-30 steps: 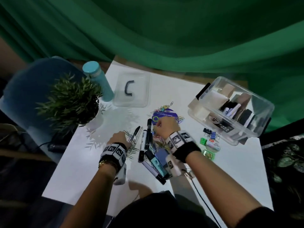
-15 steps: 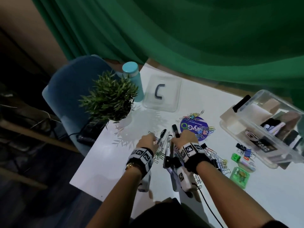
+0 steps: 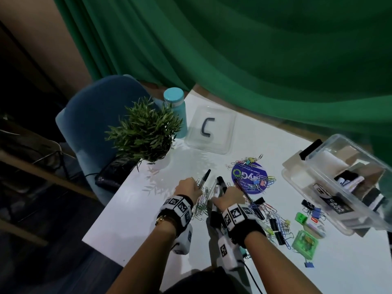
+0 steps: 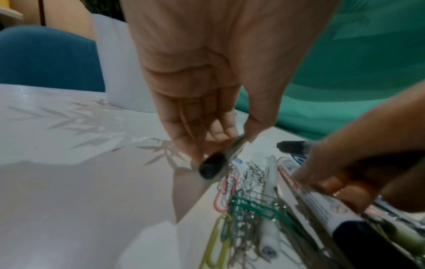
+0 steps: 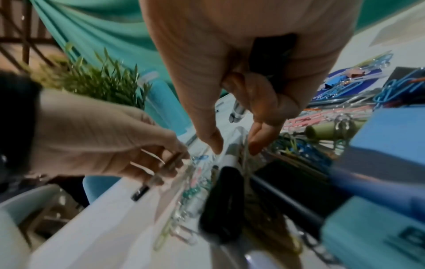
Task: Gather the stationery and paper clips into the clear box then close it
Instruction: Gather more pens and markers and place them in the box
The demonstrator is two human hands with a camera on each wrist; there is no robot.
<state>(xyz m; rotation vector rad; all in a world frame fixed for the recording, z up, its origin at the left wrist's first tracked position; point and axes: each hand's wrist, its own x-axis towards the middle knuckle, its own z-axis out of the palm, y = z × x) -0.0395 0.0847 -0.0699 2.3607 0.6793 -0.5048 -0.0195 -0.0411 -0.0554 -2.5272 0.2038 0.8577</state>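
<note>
Left hand pinches a pen; right hand grips markers. We expect tangled paper clips to drag off the table's near edge.

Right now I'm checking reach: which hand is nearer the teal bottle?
Left. The left hand, gripping a pen, sits below the teal bottle on the plant side. The right hand pinches markers farther right, by the purple disc.
</note>
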